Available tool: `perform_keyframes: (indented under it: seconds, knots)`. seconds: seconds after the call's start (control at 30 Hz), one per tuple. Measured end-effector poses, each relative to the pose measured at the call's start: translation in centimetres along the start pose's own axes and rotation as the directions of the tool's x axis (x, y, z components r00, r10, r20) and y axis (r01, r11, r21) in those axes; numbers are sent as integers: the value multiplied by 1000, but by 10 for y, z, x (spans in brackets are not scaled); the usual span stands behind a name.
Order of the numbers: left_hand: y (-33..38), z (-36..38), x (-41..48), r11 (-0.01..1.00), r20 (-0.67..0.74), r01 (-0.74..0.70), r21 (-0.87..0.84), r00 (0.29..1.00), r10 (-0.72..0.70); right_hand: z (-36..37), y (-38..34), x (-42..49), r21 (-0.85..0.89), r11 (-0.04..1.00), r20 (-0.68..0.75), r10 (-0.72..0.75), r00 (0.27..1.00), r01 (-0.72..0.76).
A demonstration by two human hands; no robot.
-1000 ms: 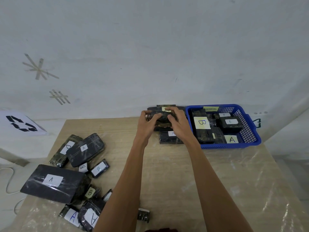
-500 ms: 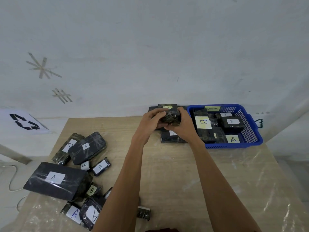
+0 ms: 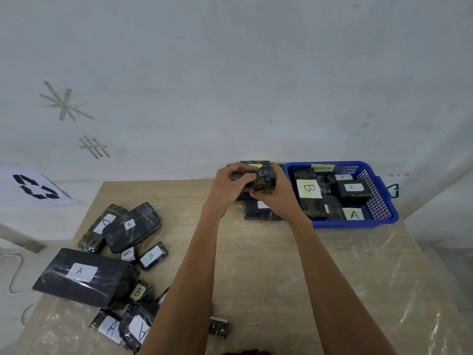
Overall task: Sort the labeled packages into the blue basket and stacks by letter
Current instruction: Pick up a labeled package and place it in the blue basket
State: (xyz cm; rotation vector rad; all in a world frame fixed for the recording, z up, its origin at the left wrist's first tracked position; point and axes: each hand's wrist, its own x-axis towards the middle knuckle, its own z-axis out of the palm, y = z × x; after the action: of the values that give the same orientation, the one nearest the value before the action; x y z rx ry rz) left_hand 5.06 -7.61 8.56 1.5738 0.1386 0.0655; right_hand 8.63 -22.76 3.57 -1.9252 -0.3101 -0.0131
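Observation:
A small dark wrapped package (image 3: 265,178) is held up between both hands above the far middle of the table. My left hand (image 3: 229,184) grips its left side and my right hand (image 3: 277,198) cups it from below and the right. Its label is hidden. Under the hands lies a stack of dark packages (image 3: 257,212) against the wall. The blue basket (image 3: 384,198) to the right holds several packages labeled B and A. A pile of unsorted labeled packages (image 3: 117,254) lies at the table's left.
A large package marked A (image 3: 82,274) sits at the left edge of the wooden table (image 3: 281,265). One small package (image 3: 218,327) lies near the front edge between my arms. A white cable (image 3: 12,275) hangs off to the left.
Both hands lifted the small package off the stack and turned it between them; the stack beneath shows more.

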Motion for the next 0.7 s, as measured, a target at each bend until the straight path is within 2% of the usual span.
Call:
perform_keyframes:
  seconds: [0.47,0.7]
  knots:
    - [-1,-2,-3,999,-7,-35,20,999,35,4,2,0,-55,998,31,23,999,-21]
    - [-11,0,-1,993,-27,117,17,993,-117,1,3,0,-327,945,-23,-28,999,19]
